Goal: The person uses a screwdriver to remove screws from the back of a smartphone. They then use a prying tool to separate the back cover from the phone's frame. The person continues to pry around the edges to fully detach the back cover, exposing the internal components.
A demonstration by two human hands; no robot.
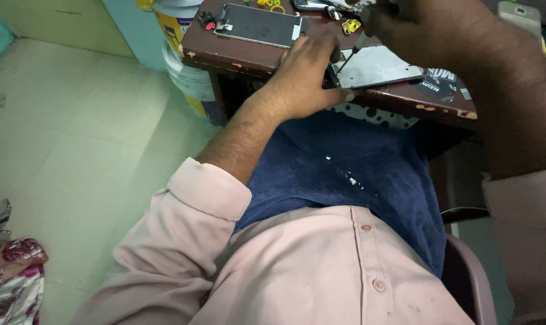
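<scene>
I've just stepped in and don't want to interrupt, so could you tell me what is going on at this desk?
A seated person in a pink shirt is working on an opened phone body that lies at the near edge of a worn brown desk. The left hand rests flat against the phone's left end, steadying it. The right hand holds a small screwdriver with its tip down on the phone's metal frame. A separate phone screen panel lies farther back on the desk, and a blue towel covers the lap.
</scene>
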